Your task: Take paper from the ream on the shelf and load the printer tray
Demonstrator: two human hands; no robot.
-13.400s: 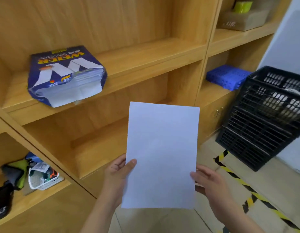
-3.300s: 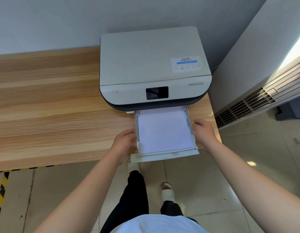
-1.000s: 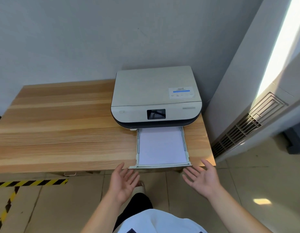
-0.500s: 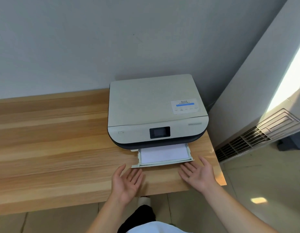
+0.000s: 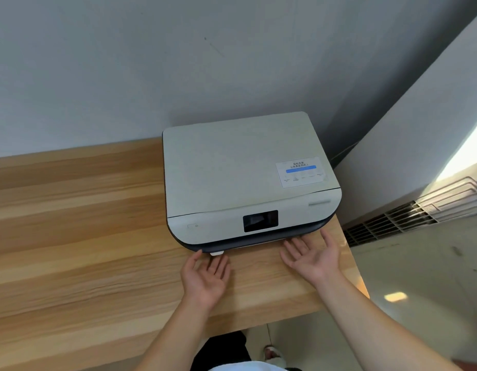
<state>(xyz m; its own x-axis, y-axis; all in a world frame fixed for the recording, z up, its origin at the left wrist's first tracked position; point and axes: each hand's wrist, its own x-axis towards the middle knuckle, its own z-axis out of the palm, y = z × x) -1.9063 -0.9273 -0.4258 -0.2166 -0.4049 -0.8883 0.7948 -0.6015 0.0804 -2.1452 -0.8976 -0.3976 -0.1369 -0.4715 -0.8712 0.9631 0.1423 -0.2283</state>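
Left hand: spread, palm up, empty, fingertips apparently touching the tray front.
Right hand: spread, empty, fingertips at the printer base.

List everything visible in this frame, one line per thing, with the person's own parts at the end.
printer: 1, pale grey with dark base, far right end of table, against wall
screen: 1, black, printer front
label: 1, white with blue bar, printer lid
tray: 1, white, pushed in, only front edge showing
table: 1, light wood
vent: 1, white, on the right
left hand: open, palm up, at tray front
right hand: open, palm up, at printer base
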